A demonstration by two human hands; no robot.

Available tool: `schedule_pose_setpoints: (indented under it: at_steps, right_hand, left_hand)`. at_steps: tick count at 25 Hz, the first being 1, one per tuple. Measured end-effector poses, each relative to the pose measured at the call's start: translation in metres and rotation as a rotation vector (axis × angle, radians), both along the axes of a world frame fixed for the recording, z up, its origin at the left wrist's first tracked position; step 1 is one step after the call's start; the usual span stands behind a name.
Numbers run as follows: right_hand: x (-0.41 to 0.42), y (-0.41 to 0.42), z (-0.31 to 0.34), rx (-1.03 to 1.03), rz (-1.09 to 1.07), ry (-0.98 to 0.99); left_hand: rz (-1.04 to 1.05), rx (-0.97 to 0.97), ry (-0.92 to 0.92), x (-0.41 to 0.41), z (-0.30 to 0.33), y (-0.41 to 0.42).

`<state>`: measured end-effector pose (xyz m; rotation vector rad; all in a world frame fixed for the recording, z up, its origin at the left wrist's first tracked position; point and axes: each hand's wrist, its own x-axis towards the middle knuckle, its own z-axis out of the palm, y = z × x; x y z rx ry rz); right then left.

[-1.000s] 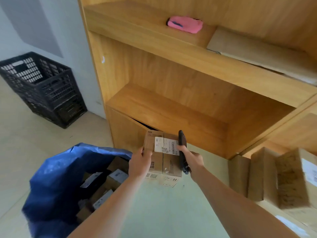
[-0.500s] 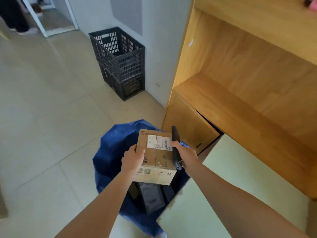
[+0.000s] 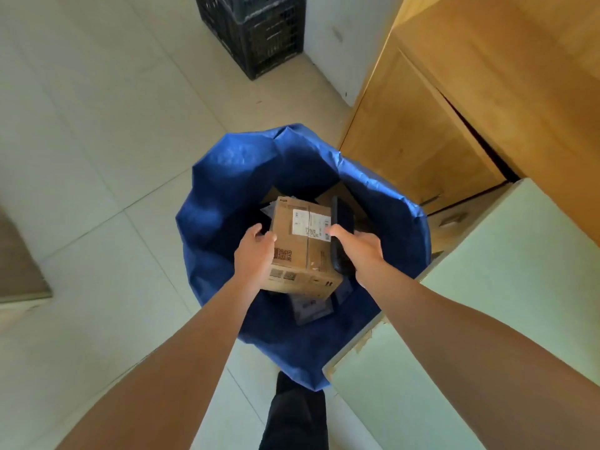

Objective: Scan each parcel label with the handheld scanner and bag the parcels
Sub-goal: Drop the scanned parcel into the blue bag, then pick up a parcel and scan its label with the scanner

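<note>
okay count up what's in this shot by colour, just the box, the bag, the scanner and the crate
Brown: 1, the cardboard parcel
Blue: 1, the bag
Black: 2, the scanner and the crate
Total: 4

Both bare arms reach forward and down from the bottom corners of the view, drawing closer together toward the hands. The left hand is turned palm inward, its fingers curled round the left edge of a box. The right hand faces it across the box, fingers wrapped round a dark scanner held against the box's right side, thumb stretched onto the top.
</note>
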<state>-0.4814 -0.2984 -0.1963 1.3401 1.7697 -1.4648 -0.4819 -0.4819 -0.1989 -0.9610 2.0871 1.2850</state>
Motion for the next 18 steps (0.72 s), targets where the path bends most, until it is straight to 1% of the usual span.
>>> schedule_pose_setpoints:
  at_steps: [2,3,5,7,9,13,16,18]
  right_hand:
    - [-0.004,0.000,0.002,0.034,-0.055,0.024]
    - [-0.004,0.002,0.003,0.023,-0.096,0.020]
    - [-0.003,0.006,0.013,-0.014,-0.116,0.014]
    - [0.000,0.011,0.023,-0.050,-0.053,0.023]
    - [0.001,0.017,0.034,-0.070,0.040,0.038]
    - [-0.005,0.037,0.070,-0.021,0.154,0.120]
    - [-0.007,0.066,0.113,0.031,0.169,0.222]
    - [-0.004,0.087,0.140,0.068,0.140,0.252]
  left_hand:
    - [0.087,0.003,0.063,-0.006,0.011,0.006]
    - [0.089,0.003,0.098,-0.008,0.016,0.011]
    - [0.022,-0.022,0.153,-0.006,0.022,0.021]
    - [-0.048,-0.045,0.190,-0.005,0.030,0.034]
    - [-0.043,0.006,0.222,-0.008,0.046,0.050]
    - [-0.079,0.055,0.331,-0.022,0.085,0.084]
    - [-0.107,0.106,0.407,-0.030,0.123,0.116]
    - [-0.133,0.115,0.447,-0.030,0.146,0.139]
